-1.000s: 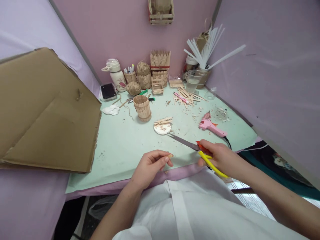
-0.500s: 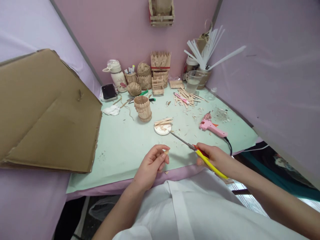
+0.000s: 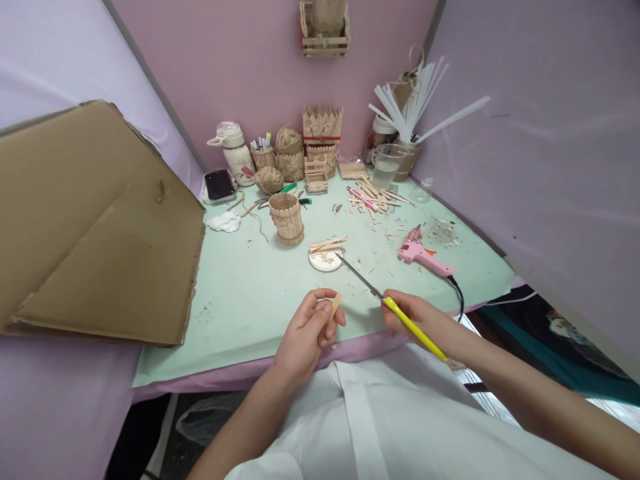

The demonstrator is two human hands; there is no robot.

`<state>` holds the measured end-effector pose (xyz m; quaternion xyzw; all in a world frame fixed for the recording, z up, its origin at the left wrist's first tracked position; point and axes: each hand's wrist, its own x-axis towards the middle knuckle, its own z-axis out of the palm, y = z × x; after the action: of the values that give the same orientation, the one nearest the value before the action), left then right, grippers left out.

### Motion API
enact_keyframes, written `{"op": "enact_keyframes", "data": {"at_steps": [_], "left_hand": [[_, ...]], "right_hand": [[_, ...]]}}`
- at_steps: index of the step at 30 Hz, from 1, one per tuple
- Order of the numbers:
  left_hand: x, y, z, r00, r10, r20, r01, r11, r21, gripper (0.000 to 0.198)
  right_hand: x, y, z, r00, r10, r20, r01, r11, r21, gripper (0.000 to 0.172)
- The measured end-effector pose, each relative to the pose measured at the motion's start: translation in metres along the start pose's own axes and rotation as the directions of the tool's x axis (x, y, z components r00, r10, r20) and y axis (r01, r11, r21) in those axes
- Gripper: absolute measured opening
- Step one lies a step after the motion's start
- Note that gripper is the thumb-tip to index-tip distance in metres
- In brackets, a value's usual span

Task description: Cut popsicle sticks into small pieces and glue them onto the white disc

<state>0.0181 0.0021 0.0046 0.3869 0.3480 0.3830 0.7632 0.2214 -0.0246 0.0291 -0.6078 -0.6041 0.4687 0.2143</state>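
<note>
Near the table's front edge, my left hand (image 3: 310, 330) pinches a short wooden craft stick (image 3: 337, 304) that points up past the fingertips. My right hand (image 3: 413, 315) is wrapped round yellow-handled scissors (image 3: 361, 279); their long blades look together and point up and to the left. Beyond the blade tips lies a round white disc (image 3: 326, 263) bearing several thin wooden sticks (image 3: 327, 246) and small chips. Behind it to the left stands a small barrel-shaped cup (image 3: 287, 220) covered in wooden sticks.
A pink glue gun (image 3: 425, 257) with a black cord lies at the right. Loose craft sticks (image 3: 375, 199) spread at the back, by a plastic cup of water (image 3: 387, 167). Twine balls (image 3: 269, 179) and a bottle (image 3: 237, 157) line the back left. A large cardboard piece (image 3: 100, 227) fills the left.
The stick in my left hand has turned, so more of its length shows. The scissors in my right hand have shifted slightly left and look more closed at the handles.
</note>
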Motion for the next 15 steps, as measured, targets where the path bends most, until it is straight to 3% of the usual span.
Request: {"op": "enact_keyframes", "data": {"at_steps": [8, 15], "left_hand": [[0.0, -0.004, 0.007, 1.0, 0.0, -0.013, -0.001, 0.998, -0.07, 0.021], [0.001, -0.015, 0.009, 0.999, 0.033, 0.008, -0.033, 0.999, -0.037, 0.02]], "right_hand": [[0.017, -0.018, 0.012, 0.989, -0.03, -0.143, 0.056, 0.981, 0.183, 0.022], [0.031, -0.032, 0.021, 0.992, -0.108, -0.069, 0.125, 0.933, 0.337, 0.018]]}}
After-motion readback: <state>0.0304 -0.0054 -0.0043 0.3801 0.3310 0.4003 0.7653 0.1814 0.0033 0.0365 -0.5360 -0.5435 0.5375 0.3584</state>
